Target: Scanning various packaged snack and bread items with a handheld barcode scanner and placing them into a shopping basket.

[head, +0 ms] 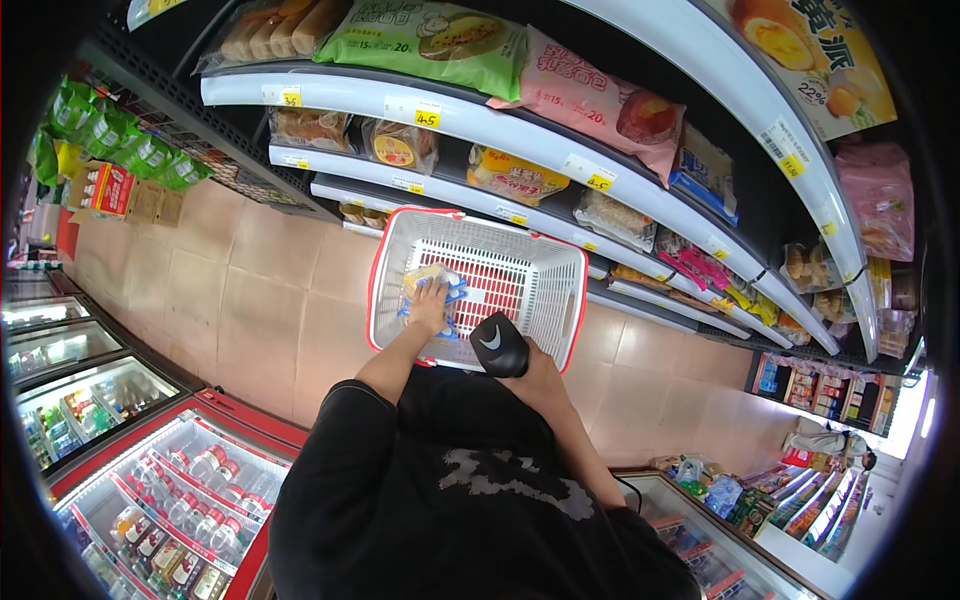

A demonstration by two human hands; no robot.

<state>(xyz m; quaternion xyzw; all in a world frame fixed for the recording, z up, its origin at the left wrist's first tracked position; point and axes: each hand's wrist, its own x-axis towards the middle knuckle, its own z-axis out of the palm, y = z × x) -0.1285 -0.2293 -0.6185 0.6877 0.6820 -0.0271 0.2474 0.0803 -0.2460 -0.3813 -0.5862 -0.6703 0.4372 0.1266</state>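
A white plastic shopping basket [566, 307] with a red rim is right in front of me, against my body. My left hand [427, 306] reaches into its left side. The fingers lie over a clear, blue-edged food package [420, 277], apparently bread. More blue-and-white wrapping [451, 327] shows beside the wrist. Whether the fingers grip the package or only rest on it is hidden. At the basket's near edge, my right hand [536, 375] is closed around a black handheld barcode scanner [499, 345], whose head tilts over the basket.
Curved shelves [480, 202] with packaged breads and price tags rise beyond the basket. A red chest freezer [255, 420] with bottled drinks is at left, another glass-topped freezer [675, 525] at lower right. Cardboard boxes [154, 202] lie at far left. A person [832, 444] is at far right.
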